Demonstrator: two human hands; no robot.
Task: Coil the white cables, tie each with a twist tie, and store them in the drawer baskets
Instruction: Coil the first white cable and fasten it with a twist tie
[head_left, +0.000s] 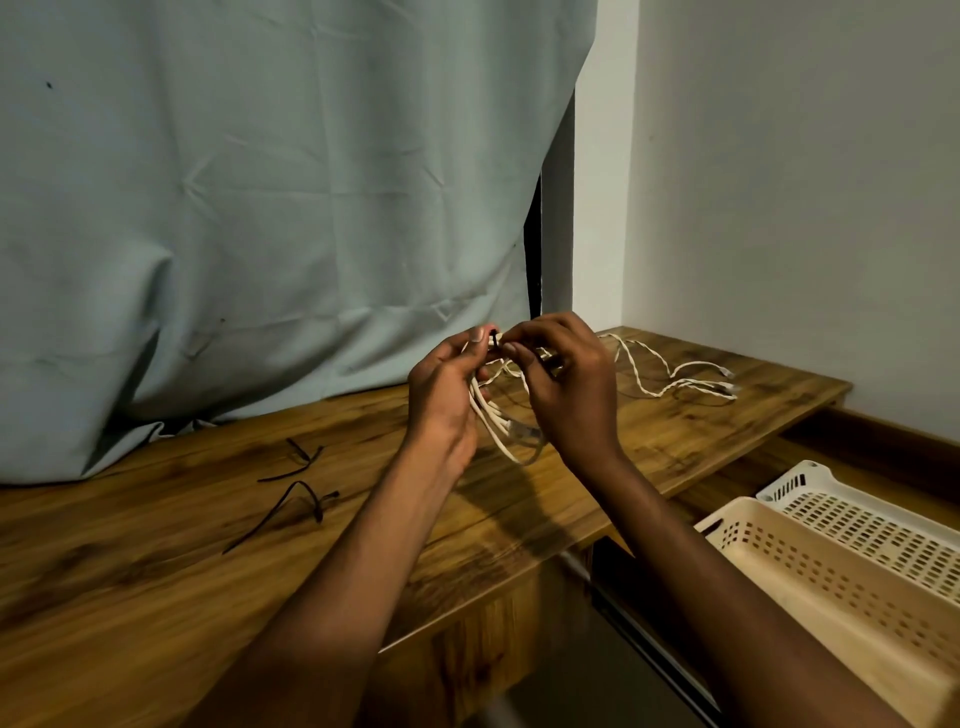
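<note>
A coiled white cable (500, 426) hangs in loops between both hands above the wooden table (156, 545). My left hand (444, 395) grips the top of the coil. My right hand (566, 384) pinches a black twist tie (494, 341) at the coil's top, against the left fingertips. A second white cable (670, 376) lies loose and uncoiled on the table's far right. Two black twist ties (298, 460) (298, 506) lie on the table to the left. A beige basket (852, 587) and a white basket (878, 512) sit in the open drawer at the lower right.
A pale grey-green curtain (260, 208) hangs behind the table and drapes onto its back edge. A white wall (779, 182) stands at the right. The drawer sticks out below the table's right front edge.
</note>
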